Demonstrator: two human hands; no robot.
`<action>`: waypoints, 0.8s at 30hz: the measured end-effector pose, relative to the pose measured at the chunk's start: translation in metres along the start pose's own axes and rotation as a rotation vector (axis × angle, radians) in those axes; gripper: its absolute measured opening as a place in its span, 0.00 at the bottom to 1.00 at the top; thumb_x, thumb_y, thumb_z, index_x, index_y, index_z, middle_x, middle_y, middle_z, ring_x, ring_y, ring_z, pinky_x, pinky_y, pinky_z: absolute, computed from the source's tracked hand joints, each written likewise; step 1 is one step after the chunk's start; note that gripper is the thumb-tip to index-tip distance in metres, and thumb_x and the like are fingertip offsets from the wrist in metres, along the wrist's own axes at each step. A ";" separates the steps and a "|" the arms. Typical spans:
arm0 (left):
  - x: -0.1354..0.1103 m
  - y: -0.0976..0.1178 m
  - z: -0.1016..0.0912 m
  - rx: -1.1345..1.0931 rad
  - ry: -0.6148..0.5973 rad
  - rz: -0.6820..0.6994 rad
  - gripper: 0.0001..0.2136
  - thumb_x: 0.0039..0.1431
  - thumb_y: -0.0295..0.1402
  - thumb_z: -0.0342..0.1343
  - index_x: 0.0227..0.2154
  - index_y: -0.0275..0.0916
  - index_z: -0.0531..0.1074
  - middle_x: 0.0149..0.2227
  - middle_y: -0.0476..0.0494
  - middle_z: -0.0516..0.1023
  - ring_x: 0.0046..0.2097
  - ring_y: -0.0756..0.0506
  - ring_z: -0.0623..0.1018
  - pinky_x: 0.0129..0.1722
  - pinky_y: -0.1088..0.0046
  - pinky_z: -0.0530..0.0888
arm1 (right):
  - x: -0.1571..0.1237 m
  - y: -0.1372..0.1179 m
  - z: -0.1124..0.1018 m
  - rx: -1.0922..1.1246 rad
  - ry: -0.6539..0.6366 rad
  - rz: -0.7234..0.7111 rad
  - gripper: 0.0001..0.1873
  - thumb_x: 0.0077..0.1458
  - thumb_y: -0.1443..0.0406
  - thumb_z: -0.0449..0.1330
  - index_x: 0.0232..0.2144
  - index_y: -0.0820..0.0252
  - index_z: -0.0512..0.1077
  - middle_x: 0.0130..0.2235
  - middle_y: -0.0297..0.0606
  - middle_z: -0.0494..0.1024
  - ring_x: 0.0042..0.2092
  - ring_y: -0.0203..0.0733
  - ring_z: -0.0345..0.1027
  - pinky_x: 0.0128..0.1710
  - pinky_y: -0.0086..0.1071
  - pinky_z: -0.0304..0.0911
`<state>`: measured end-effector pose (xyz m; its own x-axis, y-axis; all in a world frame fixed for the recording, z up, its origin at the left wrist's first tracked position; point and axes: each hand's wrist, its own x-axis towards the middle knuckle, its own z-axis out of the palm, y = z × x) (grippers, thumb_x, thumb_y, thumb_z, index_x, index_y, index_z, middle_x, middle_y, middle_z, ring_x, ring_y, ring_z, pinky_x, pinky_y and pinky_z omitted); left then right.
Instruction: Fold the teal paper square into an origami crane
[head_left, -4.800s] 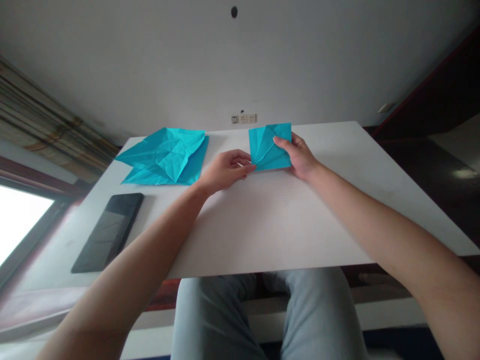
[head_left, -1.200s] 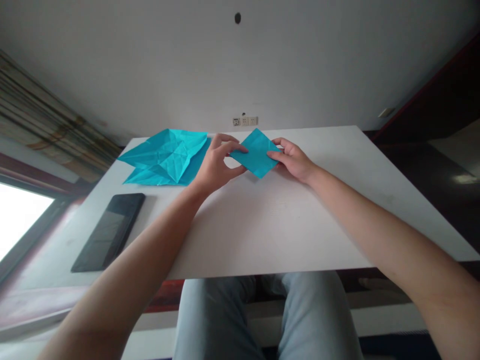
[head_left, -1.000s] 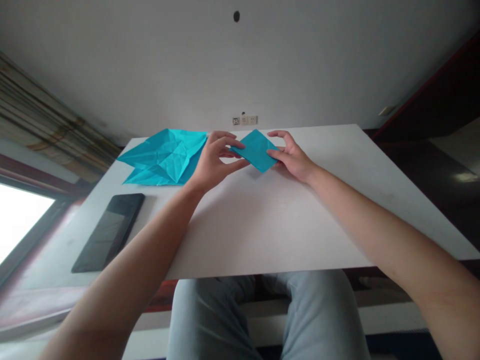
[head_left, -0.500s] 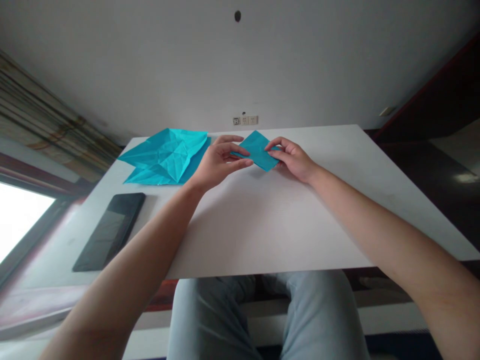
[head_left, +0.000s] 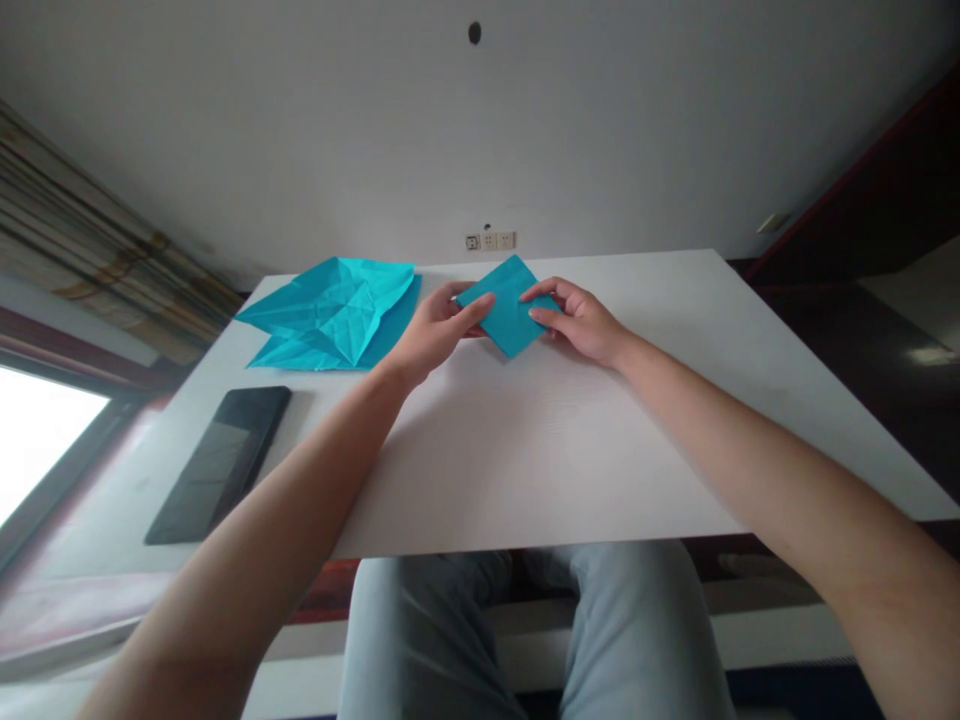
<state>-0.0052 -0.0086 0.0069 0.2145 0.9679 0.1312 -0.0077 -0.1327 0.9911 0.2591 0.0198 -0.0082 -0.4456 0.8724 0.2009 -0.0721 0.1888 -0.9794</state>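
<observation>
A folded square of turquoise origami paper [head_left: 508,306] lies as a diamond between my hands, near the table's far edge. My left hand [head_left: 441,331] presses its fingertips on the paper's left corner. From the other side, my right hand [head_left: 576,320] has its fingers on the right corner. To the left of my left hand lies a large, heavily creased sheet of the same turquoise paper [head_left: 334,315], its right edge close to my left fingers but apart from them.
A dark flat tablet [head_left: 217,465] lies at the left of the white table [head_left: 525,470]. Wall sockets [head_left: 489,241] sit beyond the far edge. A curtain and bright window are at the left, and my jeans-covered knees show below the near edge.
The folded paper has turned and opened out from a narrow tilted shape into a broader diamond. My right hand has shifted slightly left, and my left fingers have moved onto the paper's top.
</observation>
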 end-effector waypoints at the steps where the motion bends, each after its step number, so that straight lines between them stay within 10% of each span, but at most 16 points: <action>1: 0.000 0.000 0.001 0.010 -0.006 0.014 0.39 0.54 0.62 0.82 0.56 0.37 0.81 0.49 0.36 0.91 0.48 0.38 0.92 0.51 0.61 0.91 | 0.000 0.001 0.000 0.009 -0.015 -0.003 0.34 0.56 0.42 0.83 0.54 0.48 0.76 0.38 0.29 0.80 0.35 0.39 0.69 0.36 0.33 0.66; 5: 0.005 -0.003 -0.003 0.057 0.079 0.133 0.28 0.53 0.55 0.84 0.44 0.38 0.84 0.43 0.41 0.91 0.44 0.41 0.89 0.47 0.65 0.88 | 0.001 0.008 -0.004 -0.006 0.027 -0.025 0.47 0.54 0.43 0.83 0.66 0.40 0.65 0.40 0.27 0.83 0.34 0.40 0.70 0.35 0.34 0.68; 11: 0.011 -0.006 -0.008 0.242 0.288 0.380 0.13 0.60 0.40 0.78 0.33 0.41 0.80 0.31 0.49 0.82 0.34 0.48 0.81 0.35 0.72 0.77 | 0.006 0.010 -0.009 -0.095 0.151 -0.040 0.40 0.55 0.32 0.79 0.53 0.46 0.72 0.45 0.32 0.79 0.32 0.35 0.66 0.32 0.33 0.67; 17: 0.003 -0.002 -0.006 0.445 0.146 0.554 0.08 0.63 0.38 0.78 0.38 0.42 0.87 0.44 0.43 0.87 0.49 0.42 0.86 0.48 0.66 0.82 | 0.007 0.002 -0.008 0.021 0.098 0.087 0.45 0.61 0.20 0.60 0.47 0.52 0.79 0.40 0.39 0.81 0.29 0.38 0.65 0.28 0.36 0.65; 24: -0.007 0.001 -0.008 0.832 -0.118 0.646 0.15 0.66 0.48 0.78 0.51 0.49 0.92 0.62 0.37 0.85 0.61 0.34 0.82 0.66 0.49 0.80 | 0.003 0.009 -0.015 0.007 0.129 0.090 0.52 0.45 0.41 0.87 0.65 0.46 0.72 0.57 0.40 0.87 0.56 0.53 0.82 0.57 0.47 0.80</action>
<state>-0.0148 -0.0138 0.0069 0.5024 0.6407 0.5806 0.5077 -0.7622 0.4017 0.2706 0.0310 -0.0160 -0.3326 0.9363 0.1131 -0.0432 0.1046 -0.9936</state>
